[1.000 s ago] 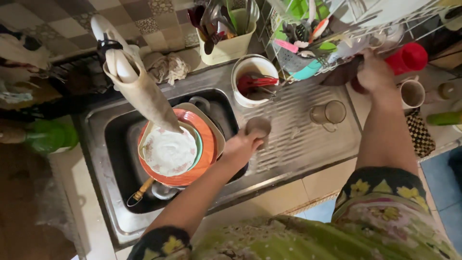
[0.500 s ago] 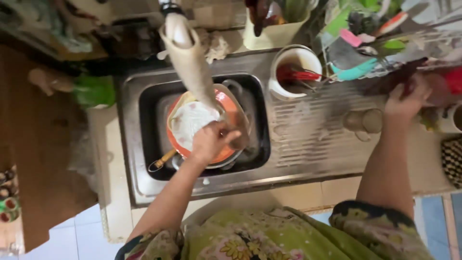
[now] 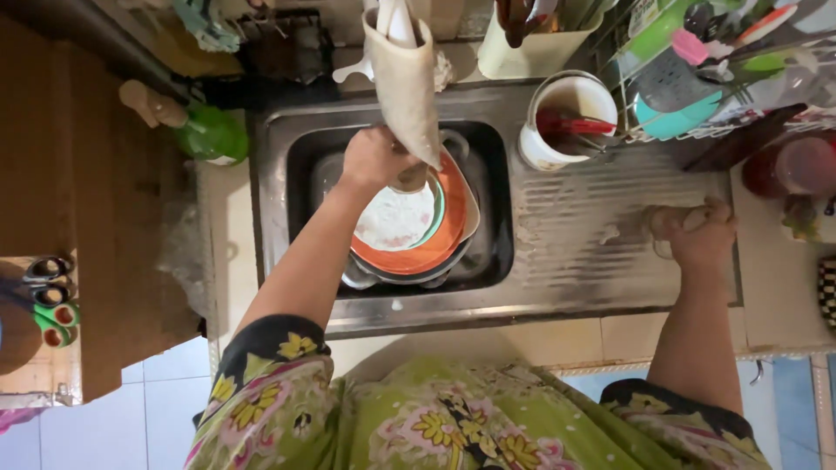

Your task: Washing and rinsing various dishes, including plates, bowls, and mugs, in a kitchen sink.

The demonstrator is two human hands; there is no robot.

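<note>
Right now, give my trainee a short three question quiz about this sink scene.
1. True or false: the left hand is over the stacked dishes in the sink.
2. Where is the right hand? A) in the sink B) on the ribbed drainboard C) at the green bottle
3. What colour is the widest plate in the stack?

Key: 1 true; 2 B; 3 orange.

Your sleeves [image 3: 261, 365]: green with yellow and pink flowers
Plate [image 3: 440, 239]: orange rim
Bottle [image 3: 212, 135]: green
Sink [image 3: 287, 218]: grey steel
</note>
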